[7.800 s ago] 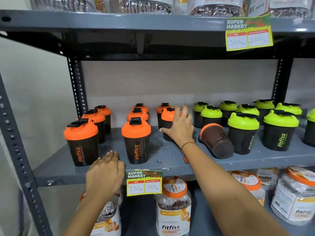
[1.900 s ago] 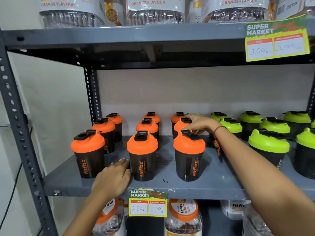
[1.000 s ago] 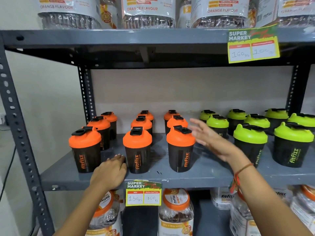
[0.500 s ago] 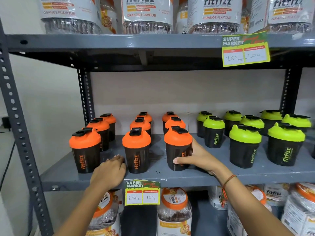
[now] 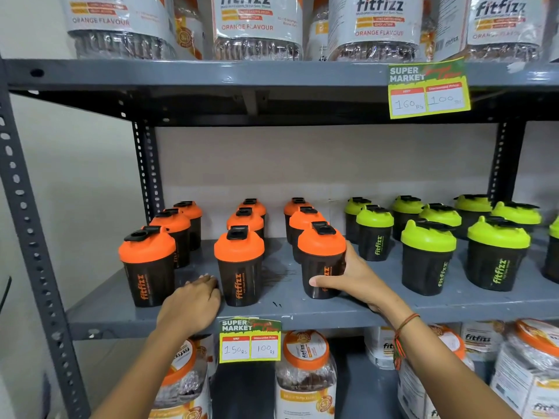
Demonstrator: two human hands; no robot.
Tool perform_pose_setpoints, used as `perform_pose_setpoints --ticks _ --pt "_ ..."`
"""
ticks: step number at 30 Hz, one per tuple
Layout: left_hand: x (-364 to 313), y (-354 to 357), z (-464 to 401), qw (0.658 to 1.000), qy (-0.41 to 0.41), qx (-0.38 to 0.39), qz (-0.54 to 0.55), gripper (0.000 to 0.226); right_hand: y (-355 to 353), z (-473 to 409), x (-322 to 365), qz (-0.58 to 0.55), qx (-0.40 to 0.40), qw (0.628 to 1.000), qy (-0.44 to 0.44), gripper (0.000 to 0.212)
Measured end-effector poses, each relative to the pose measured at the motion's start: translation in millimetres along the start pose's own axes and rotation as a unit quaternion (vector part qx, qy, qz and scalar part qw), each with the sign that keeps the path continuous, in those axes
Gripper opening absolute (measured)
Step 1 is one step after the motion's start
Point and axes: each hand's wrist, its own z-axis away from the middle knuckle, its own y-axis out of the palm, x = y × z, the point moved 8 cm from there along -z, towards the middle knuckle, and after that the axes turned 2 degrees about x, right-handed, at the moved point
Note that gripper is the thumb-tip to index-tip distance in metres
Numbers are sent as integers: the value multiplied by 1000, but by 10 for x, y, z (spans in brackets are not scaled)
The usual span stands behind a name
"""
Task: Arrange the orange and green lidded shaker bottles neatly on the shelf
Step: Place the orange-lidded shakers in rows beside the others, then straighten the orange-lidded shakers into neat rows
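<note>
Black shaker bottles stand upright on the grey middle shelf (image 5: 296, 313). Orange-lidded ones fill three columns on the left, green-lidded ones (image 5: 428, 255) stand on the right. My right hand (image 5: 351, 281) wraps around the front orange-lidded bottle of the third column (image 5: 322, 252), thumb across its lower front. My left hand (image 5: 190, 303) lies palm down on the shelf's front edge, between the front-left orange bottle (image 5: 146, 264) and the front-middle orange bottle (image 5: 239, 264), holding nothing.
Big clear jars labelled orange flavour (image 5: 257, 28) line the shelf above. More jars (image 5: 305, 373) stand on the shelf below. Yellow price tags hang on the upper shelf edge (image 5: 428, 89) and the middle shelf edge (image 5: 249, 340). A perforated steel post (image 5: 33, 237) rises at left.
Over the last second my right hand came down from the air and closed on the front orange bottle of the third column. My left hand stayed on the shelf edge.
</note>
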Motion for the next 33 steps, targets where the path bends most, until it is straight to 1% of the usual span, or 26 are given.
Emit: perform_pose_setpoints --ticks 4,8,10,14,16,18,20,22,24,25,26,28,30,31,32,33 --pt "-6 -10 -1 1000 2 -6 -3 44 11 14 5 4 -2 1000 2 98" --pt "-2 5 -2 1000 1 0 -4 45 20 41 13 4 -9 1000 4 103" --pt "-3 8 -6 1000 2 0 -5 45 21 63 15 3 -12 1000 1 113" --pt "-11 -1 -10 1000 3 -8 -7 44 -20 120 12 -24 -17 1000 5 139" --pt "2 8 -6 1000 -1 -8 -7 44 -93 166 61 -34 -51 998 4 145" --pt "11 -9 7 1000 -1 -24 -1 41 -214 233 186 -36 -120 992 -20 139" --pt "0 -90 52 997 2 -70 27 32 -348 332 401 -25 -210 975 -65 124" --pt "7 -209 146 986 7 -149 81 30 -433 462 663 -7 -293 948 -125 99" --pt "23 -327 313 961 23 -246 126 35 -426 588 931 16 -347 919 -186 78" --pt "31 -382 412 945 35 -287 151 37 -377 637 1058 24 -359 909 -209 72" --pt "45 -441 519 927 50 -323 183 37 -299 673 1179 27 -361 904 -229 67" --pt "85 -566 733 888 87 -387 234 35 -71 714 1375 21 -338 903 -263 63" --pt "159 -689 918 859 109 -446 228 33 219 681 1479 7 -287 917 -277 65" --pt "230 -744 984 848 101 -474 217 33 374 635 1485 5 -255 928 -271 69" --pt "333 -787 1020 840 75 -493 214 39 531 572 1463 11 -220 941 -256 74" --pt "457 -816 1025 835 36 -502 223 49 684 497 1414 23 -184 954 -234 81"
